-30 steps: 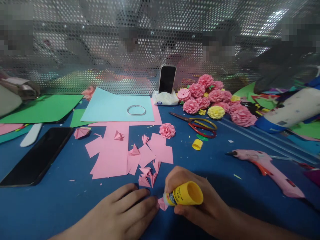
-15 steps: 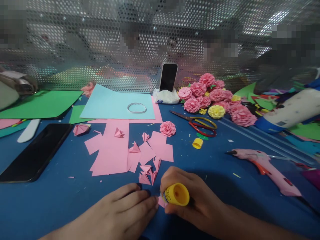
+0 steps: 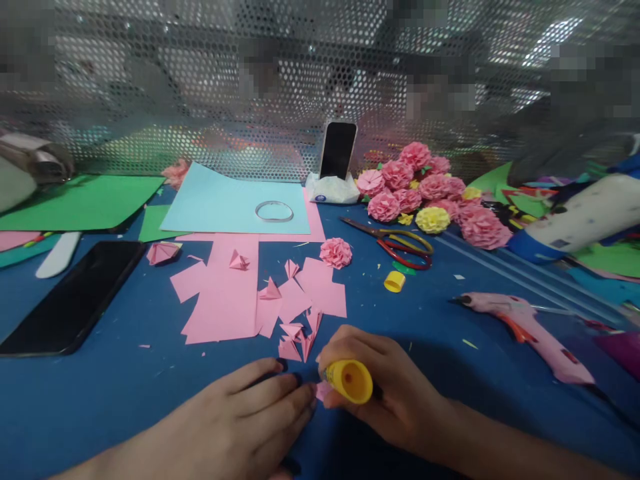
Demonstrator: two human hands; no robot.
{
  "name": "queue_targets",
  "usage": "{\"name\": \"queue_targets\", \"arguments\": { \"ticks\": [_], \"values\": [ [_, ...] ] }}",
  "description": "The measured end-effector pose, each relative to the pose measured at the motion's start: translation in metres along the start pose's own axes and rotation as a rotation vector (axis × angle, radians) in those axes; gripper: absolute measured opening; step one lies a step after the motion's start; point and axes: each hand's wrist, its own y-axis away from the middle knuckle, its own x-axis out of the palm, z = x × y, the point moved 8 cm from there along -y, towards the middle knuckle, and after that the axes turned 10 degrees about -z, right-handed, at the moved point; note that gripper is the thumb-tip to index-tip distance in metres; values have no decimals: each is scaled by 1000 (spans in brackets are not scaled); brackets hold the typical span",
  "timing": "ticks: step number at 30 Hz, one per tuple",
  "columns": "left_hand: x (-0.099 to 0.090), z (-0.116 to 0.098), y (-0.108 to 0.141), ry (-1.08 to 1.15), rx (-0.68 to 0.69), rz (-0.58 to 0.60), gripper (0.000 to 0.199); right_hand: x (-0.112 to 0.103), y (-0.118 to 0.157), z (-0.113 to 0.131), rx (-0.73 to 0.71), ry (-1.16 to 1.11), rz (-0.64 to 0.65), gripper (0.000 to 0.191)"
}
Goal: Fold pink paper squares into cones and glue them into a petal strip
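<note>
gluing, apparently: glue stick pinched in right hand at pink scrap, left hand loosely spread, steady pressure likely needed next.

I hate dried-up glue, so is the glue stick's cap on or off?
Off: the yellow cap lies on the table near the scissors, apart from the glue stick in the right hand.

Compared with a second ago, the yellow glue stick has swung from lying side-on, its label showing, to turning its hollow end toward the head camera, with most of the printing now hidden. The right-hand grip has shifted slightly toward the left hand, and less of the small pink paper piece shows between them.
</note>
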Motion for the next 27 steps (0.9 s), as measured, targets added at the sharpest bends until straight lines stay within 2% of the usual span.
{"name": "queue_targets", "arguments": {
  "ticks": [6,11,16,24,27],
  "values": [
    [0,-2,2,-19,13,-20,38,-31,3,-4,14,-76,-276,8],
    [-2,0,0,14,8,-60,30,-39,9,-12,67,-142,-331,11],
    [4,1,0,8,15,-30,33,-35,8,-14,98,-143,-294,11],
    [4,3,-1,54,-37,-37,32,-15,9,0,33,-105,-87,16],
    [1,4,-2,62,-40,-93,32,-10,8,2,23,-66,-52,14]
  ]
}}
